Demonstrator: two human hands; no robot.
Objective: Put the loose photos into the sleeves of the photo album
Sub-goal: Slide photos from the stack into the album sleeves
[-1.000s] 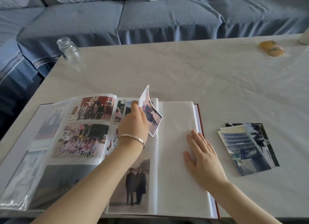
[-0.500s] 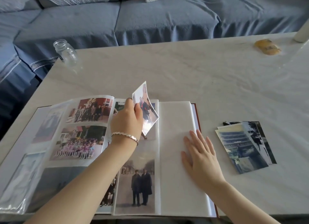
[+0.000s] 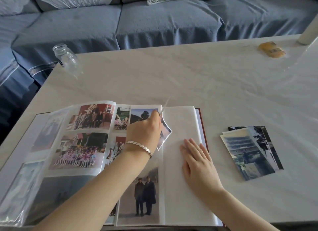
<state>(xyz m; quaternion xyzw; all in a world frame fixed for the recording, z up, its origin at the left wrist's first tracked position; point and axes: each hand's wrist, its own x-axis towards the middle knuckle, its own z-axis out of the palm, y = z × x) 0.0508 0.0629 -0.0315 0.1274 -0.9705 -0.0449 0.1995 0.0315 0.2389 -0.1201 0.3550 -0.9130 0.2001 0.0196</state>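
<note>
Left hand (image 3: 144, 132) pinches a photo (image 3: 166, 131), apparently edge-on; right hand (image 3: 197, 163) flat on album (image 3: 179, 205) near stack (image 3: 249, 153).

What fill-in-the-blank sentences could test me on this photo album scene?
1. The ____ hand pinches a loose photo over the open album.
2. That hand's wrist wears a silver ____.
3. The stack of photos lies on the table, to the ____ of the album, while the other hand rests flat on the album.
Missing words: left; bracelet; right.
</note>
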